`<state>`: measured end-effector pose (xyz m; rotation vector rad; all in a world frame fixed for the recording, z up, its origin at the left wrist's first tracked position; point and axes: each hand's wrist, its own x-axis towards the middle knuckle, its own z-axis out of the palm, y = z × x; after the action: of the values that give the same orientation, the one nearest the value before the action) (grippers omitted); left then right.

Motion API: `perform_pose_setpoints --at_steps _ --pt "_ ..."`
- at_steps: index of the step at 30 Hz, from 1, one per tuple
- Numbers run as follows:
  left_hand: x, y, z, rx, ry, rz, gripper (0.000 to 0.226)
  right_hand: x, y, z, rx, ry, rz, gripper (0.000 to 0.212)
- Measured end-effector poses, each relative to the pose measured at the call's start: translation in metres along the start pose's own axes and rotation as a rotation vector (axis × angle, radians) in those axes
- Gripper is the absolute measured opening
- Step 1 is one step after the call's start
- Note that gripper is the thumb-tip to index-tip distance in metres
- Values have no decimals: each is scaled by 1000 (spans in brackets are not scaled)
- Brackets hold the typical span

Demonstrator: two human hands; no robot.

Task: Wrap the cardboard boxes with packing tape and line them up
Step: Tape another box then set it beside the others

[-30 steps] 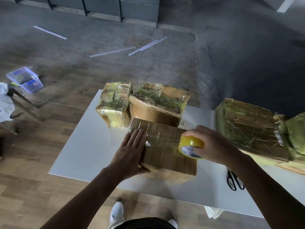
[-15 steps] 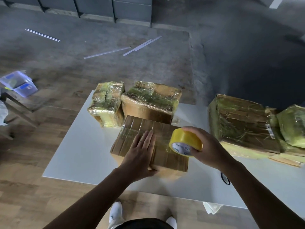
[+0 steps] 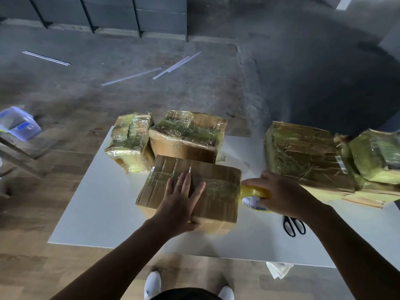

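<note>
Off the box [image 3: 216,191] top, the roll [image 3: 255,197] has dropped to its 3 o'clock edge, gripped by the right hand [image 3: 283,193], while the left hand [image 3: 179,198] presses flat, fingers straight, on that box mid-table [image 3: 97,202], 2 wrapped boxes [image 3: 188,135] at its 12 o'clock.

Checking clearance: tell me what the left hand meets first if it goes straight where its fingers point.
The left hand would leave the box it presses and probably meet the wider wrapped box behind it; depth is unclear.
</note>
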<state>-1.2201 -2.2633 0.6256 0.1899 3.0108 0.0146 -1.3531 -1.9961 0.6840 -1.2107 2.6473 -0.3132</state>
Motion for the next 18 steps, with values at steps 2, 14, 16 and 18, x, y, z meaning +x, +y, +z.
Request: perform_pose_setpoints --at_steps 2,14,16,18 --pt "-1 -1 0 -9 -5 3 111 -5 3 -2 13 -22 -5 60" --pt "2 -1 -3 -53 -43 6 111 -26 26 7 28 -3 0 50" --pt "3 -1 -5 -49 -52 2 111 -28 30 9 -48 -57 43 51" --pt "5 4 -7 -26 -68 -19 110 -24 29 18 -104 -99 75 51"
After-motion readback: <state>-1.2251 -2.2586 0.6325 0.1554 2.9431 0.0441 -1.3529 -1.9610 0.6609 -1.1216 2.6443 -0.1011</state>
